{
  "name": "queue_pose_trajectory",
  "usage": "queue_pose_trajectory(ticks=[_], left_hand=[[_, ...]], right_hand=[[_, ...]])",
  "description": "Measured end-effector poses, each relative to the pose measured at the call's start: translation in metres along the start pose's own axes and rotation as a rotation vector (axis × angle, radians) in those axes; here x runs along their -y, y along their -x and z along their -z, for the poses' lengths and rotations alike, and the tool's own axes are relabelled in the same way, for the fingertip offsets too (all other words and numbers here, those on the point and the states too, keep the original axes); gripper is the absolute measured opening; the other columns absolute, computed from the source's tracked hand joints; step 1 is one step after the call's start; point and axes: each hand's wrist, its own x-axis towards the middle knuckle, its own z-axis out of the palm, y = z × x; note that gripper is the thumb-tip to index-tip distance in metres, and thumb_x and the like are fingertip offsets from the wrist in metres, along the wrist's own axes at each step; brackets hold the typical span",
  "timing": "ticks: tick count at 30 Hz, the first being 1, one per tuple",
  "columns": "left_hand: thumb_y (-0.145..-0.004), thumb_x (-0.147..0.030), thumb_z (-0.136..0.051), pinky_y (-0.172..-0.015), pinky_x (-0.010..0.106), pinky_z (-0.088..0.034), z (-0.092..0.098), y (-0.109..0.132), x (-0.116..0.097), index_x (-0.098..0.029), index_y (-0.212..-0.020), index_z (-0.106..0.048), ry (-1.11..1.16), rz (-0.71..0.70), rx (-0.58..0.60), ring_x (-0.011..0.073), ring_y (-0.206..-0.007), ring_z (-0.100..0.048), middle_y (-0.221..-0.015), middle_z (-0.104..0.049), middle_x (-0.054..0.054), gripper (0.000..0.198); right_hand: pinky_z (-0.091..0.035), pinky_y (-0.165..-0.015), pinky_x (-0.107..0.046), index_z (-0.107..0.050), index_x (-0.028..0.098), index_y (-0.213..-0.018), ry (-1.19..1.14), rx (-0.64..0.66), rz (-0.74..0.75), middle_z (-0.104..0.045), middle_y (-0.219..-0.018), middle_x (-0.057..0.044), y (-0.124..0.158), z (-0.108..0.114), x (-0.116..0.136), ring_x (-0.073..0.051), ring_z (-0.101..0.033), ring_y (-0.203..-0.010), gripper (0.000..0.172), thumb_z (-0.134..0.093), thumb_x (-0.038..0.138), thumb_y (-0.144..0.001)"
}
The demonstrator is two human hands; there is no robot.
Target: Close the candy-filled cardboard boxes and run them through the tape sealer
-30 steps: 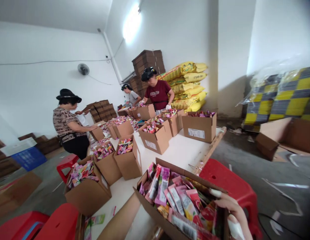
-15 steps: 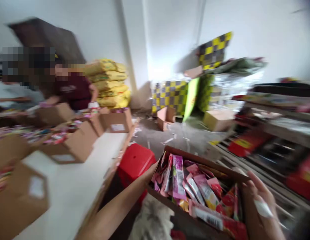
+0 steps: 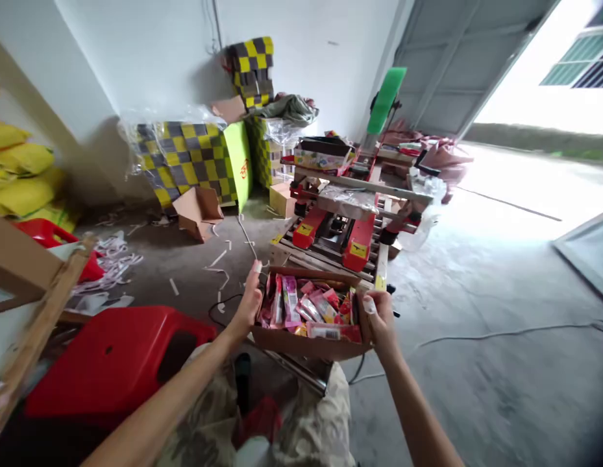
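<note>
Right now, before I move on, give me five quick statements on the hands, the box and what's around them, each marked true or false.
1. The left hand and right hand hold the cardboard box at opposite ends. True.
2. The box is sealed shut. False: its top is open, showing wrapped packets.
3. A red stool stands left of the box in view. True.
4. The green roll lies on the floor. False: the green roll is raised above it.
5. Yellow sacks are stacked at the view's left edge. True.
</note>
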Motion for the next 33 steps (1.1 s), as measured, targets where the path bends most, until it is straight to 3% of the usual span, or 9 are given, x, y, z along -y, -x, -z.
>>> queue_pose_trajectory(ticks=[6,9,14,16,20,23,26,29,33], left_hand=[[-0.090,-0.051,-0.041,-0.116,0.039,-0.005,-0.009,-0.026,-0.009,-0.031,-0.144,-0.025,-0.427,-0.460,0.809,0.0231,-0.141,-0.011,-0.154,-0.014,0.001,0.060],[-0.089,-0.045,-0.048,-0.115,0.038,0.000,-0.027,-0.032,-0.004,-0.026,-0.145,-0.022,-0.509,-0.488,0.893,0.0208,-0.142,-0.009,-0.153,-0.011,0.004,0.065],[-0.087,-0.042,-0.049,-0.115,0.036,0.000,-0.029,-0.035,-0.001,-0.027,-0.144,-0.027,-0.440,-0.341,0.949,0.0176,-0.142,-0.008,-0.152,-0.013,0.000,0.062],[-0.087,-0.043,-0.047,-0.115,0.036,-0.004,-0.026,-0.043,-0.003,-0.027,-0.140,-0.035,-0.317,-0.225,0.982,0.0178,-0.141,-0.012,-0.150,-0.020,0.000,0.057],[-0.066,-0.052,-0.069,-0.114,0.035,-0.011,-0.021,-0.062,-0.003,-0.025,-0.126,-0.054,-0.078,-0.014,1.035,0.0232,-0.138,-0.022,-0.143,-0.037,0.001,0.068],[-0.063,-0.047,-0.073,-0.114,0.035,-0.014,-0.020,-0.061,-0.006,-0.025,-0.125,-0.055,-0.083,-0.014,0.970,0.0235,-0.137,-0.025,-0.142,-0.039,0.001,0.069],[-0.080,-0.034,-0.057,-0.114,0.035,-0.017,-0.030,-0.037,-0.012,-0.024,-0.131,-0.050,-0.172,-0.105,0.775,0.0199,-0.136,-0.029,-0.143,-0.040,0.003,0.052],[-0.084,-0.026,-0.050,-0.114,0.041,-0.019,-0.058,0.002,-0.019,-0.019,-0.137,-0.042,-0.328,-0.025,0.445,0.0215,-0.137,-0.028,-0.146,-0.034,0.007,0.054],[-0.089,-0.019,-0.037,-0.113,0.048,-0.020,-0.089,0.052,-0.041,-0.014,-0.141,-0.030,-0.307,0.185,0.081,0.0237,-0.140,-0.019,-0.150,-0.025,0.013,0.053]], right_hand=[[-0.033,-0.056,-0.024,-0.049,0.019,-0.068,0.584,0.787,0.133,-0.051,-0.065,0.002,-0.016,-0.009,0.028,-0.015,-0.047,-0.061,0.019,-0.060,0.030,-0.079],[-0.035,-0.061,-0.026,-0.055,0.018,-0.074,0.902,0.980,0.199,-0.059,-0.073,-0.004,-0.027,-0.028,0.039,-0.019,-0.053,-0.068,0.013,-0.063,0.027,-0.078],[-0.044,-0.073,-0.030,-0.060,0.015,-0.098,0.832,1.244,0.148,-0.060,-0.093,-0.010,-0.029,-0.015,0.061,-0.025,-0.057,-0.086,0.048,-0.072,0.051,-0.069],[-0.043,-0.085,-0.032,-0.059,0.017,-0.108,0.748,1.222,0.194,-0.057,-0.106,-0.011,-0.024,-0.005,0.067,-0.027,-0.052,-0.101,0.062,-0.078,0.052,-0.061],[-0.043,-0.076,-0.025,-0.062,0.019,-0.093,0.778,1.055,0.155,-0.061,-0.092,-0.003,-0.020,-0.008,0.058,-0.018,-0.056,-0.086,0.023,-0.070,0.032,-0.076],[-0.041,-0.066,-0.024,-0.060,0.019,-0.081,0.877,0.903,0.092,-0.062,-0.079,0.000,-0.021,-0.020,0.044,-0.017,-0.056,-0.073,0.018,-0.074,0.024,-0.070],[-0.040,-0.080,-0.030,-0.060,0.017,-0.094,0.965,0.663,0.075,-0.062,-0.095,-0.007,-0.004,-0.031,0.038,-0.023,-0.056,-0.090,0.014,-0.061,0.020,-0.080],[-0.028,-0.101,-0.041,-0.049,0.010,-0.123,1.012,0.364,0.076,-0.047,-0.128,-0.018,0.031,-0.048,0.037,-0.028,-0.040,-0.121,0.035,-0.038,0.014,-0.089],[-0.016,-0.109,-0.047,-0.036,0.014,-0.139,0.985,0.324,0.059,-0.029,-0.146,-0.013,0.064,-0.070,0.034,-0.025,-0.019,-0.137,0.045,-0.027,0.021,-0.095]])
